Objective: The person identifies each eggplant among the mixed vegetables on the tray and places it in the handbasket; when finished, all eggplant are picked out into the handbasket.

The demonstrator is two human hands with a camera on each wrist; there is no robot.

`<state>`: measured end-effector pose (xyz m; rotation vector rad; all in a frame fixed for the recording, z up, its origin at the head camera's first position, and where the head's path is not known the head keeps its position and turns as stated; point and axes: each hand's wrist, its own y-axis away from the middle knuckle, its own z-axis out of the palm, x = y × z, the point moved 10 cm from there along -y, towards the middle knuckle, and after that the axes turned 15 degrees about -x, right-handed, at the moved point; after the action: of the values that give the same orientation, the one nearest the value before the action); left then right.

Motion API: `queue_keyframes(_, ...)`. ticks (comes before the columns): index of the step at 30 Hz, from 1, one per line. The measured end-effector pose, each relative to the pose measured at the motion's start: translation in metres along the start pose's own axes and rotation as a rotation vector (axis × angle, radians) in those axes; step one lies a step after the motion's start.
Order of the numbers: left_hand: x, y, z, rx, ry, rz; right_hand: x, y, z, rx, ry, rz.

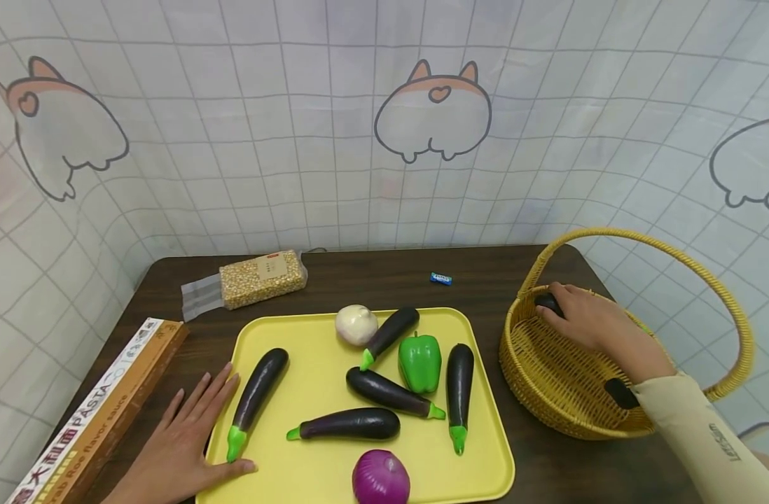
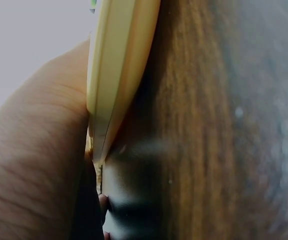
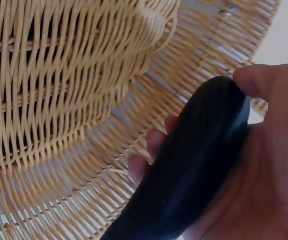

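My right hand reaches into a yellow wicker basket and grips a dark eggplant, its blunt end showing past the fingers. Thumb and fingers wrap the eggplant close to the woven wall in the right wrist view. A dark rounded shape shows below that wrist. On the left, my left hand lies with spread, straight fingers at the edge of a yellow tray, thumb over its rim. Nearest that hand is a green-stemmed eggplant on the tray; several other eggplants lie further right.
The tray also bears a white onion, green bell pepper and purple onion. Behind it are a bag of corn kernels and a small blue packet. A pasta box lies far left. The basket's handle arches upright.
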<state>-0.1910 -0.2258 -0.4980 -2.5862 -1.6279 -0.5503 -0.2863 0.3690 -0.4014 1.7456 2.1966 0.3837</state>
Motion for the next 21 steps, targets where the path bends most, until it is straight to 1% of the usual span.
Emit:
queue_keyframes(6,0.000,0.000,-0.001,-0.003,-0.001,-0.001,0.013,-0.013,0.016,-0.074,-0.051,0.029)
queue_keyframes(8,0.001,-0.001,-0.001,0.003,-0.007,0.003,0.017,-0.015,0.022,-0.080,-0.056,0.035)
queue_keyframes(11,0.002,-0.001,-0.003,0.020,-0.021,0.016,0.022,-0.016,0.029,-0.064,-0.041,0.039)
queue_keyframes(15,0.004,0.001,-0.007,0.054,-0.034,0.047,0.025,-0.016,0.032,-0.022,-0.030,0.029)
queue_keyframes(21,0.002,0.001,-0.002,0.037,-0.023,0.031,0.025,-0.017,0.035,0.024,0.009,0.003)
